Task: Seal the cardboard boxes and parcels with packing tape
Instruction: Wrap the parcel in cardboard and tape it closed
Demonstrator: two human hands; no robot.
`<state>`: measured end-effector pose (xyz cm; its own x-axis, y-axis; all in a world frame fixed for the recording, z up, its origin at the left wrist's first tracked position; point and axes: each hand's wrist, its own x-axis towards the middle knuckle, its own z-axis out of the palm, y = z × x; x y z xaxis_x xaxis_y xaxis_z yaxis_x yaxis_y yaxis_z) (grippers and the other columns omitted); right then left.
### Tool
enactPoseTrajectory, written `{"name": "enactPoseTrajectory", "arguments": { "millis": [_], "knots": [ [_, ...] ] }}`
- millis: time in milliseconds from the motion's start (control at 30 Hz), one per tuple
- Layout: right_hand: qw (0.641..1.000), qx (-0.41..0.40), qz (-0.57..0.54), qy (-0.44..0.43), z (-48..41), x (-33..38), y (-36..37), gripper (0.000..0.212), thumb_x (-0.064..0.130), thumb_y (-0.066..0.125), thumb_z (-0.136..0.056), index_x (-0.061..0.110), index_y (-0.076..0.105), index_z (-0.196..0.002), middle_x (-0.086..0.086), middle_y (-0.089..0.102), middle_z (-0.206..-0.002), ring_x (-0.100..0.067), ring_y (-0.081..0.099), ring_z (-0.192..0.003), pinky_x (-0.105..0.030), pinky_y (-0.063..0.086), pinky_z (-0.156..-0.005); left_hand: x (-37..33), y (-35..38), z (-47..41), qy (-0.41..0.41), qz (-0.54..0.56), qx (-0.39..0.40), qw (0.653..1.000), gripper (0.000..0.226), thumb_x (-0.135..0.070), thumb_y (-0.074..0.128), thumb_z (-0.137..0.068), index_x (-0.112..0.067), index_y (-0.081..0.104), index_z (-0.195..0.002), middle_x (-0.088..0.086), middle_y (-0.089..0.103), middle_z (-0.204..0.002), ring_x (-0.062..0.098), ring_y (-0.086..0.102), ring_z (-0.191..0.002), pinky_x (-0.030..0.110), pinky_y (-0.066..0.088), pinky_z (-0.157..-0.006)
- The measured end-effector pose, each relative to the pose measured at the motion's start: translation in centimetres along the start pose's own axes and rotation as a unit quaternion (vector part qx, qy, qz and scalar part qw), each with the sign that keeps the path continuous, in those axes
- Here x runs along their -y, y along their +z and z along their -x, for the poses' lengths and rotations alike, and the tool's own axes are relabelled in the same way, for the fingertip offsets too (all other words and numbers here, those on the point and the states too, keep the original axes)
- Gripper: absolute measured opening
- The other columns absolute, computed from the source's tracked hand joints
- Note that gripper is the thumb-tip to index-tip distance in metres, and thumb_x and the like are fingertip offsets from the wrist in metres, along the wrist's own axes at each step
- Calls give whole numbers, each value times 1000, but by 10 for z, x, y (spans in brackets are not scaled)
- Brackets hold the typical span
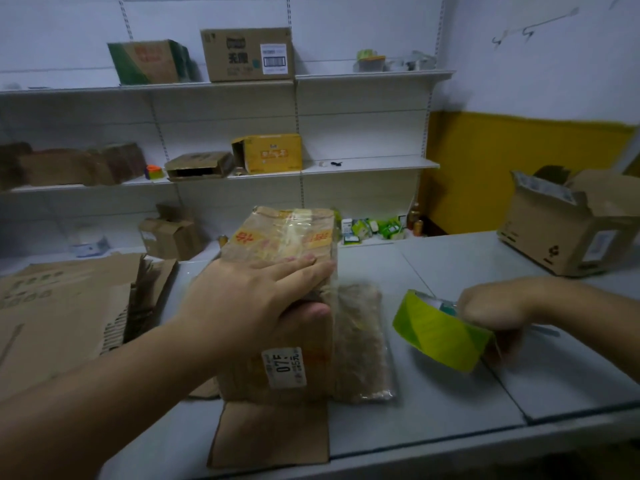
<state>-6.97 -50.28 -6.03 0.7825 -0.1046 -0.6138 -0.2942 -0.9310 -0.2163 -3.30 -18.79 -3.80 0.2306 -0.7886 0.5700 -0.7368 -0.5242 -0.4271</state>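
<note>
Item: cardboard box (291, 233), centre frame, on bench (450, 393).
Risk: likely to tip or skid if tape pull beat L hand (252, 299) press; slack tape could crease.
L hand fingers lay straight on box top.
R hand (491, 303) grip was clamped round tape roll (440, 334), centre right.
Matls: worn brown board, glossy film; roll yellow-green, cylindrical.

Centre frame: a cardboard box (277, 271) on the table (450, 265), left hand (249, 299) atop it; tape roll (440, 334) in right hand (491, 310) alongside, right; flattened cardboard (62, 313) left; shelves (374, 76) behind.
</note>
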Motion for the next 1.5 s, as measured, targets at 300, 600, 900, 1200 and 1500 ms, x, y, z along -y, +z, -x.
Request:
{"name": "enactPoseTrajectory", "arguments": {
  "millis": [300,600,900,1200,1500],
  "knots": [
    [984,-138,-48,-105,-28,-2,31,48,56,56,-85,16,55,-57,-5,60,-60,-15,55,-53,-26,42,-55,-4,-5,-2,-16,24,21,999,61,-54,18,-98,-21,64,-122,0,69,-113,19,71,-90,30,55,-53],
    [908,-419,24,7,-30,-77,50,20,43,60,-89,25,59,-96,4,57,-91,-13,53,-81,-28,40,-64,-5,-9,-3,-21,22,54,998,56,-52,22,-97,-24,60,-126,-1,68,-115,18,71,-91,27,53,-50],
    [841,-430,-293,-146,13,-22,61,10,23,43,-99,21,50,-92,-1,63,-63,-10,56,-49,-23,41,-47,-6,-12,-4,-30,12,75,997,59,-55,19,-95,-24,60,-126,-4,69,-114,16,70,-93,28,55,-53],
    [757,-272,-516,-294,84,92,106,18,22,42,-99,15,57,-92,-4,55,-50,-18,53,-44,-24,45,-41,-7,-18,-7,-55,40,116,991,65,-60,14,-94,-26,52,-134,-4,62,-126,20,64,-109,39,55,-79],
    [763,-347,-461,-290,68,124,131,16,28,42,-99,35,57,-98,16,55,-49,0,50,-45,-17,38,-47,-17,-19,-6,-111,80,105,985,83,-65,-8,-74,-40,24,-146,-20,35,-146,3,41,-131,22,44,-86]
  ]
}}
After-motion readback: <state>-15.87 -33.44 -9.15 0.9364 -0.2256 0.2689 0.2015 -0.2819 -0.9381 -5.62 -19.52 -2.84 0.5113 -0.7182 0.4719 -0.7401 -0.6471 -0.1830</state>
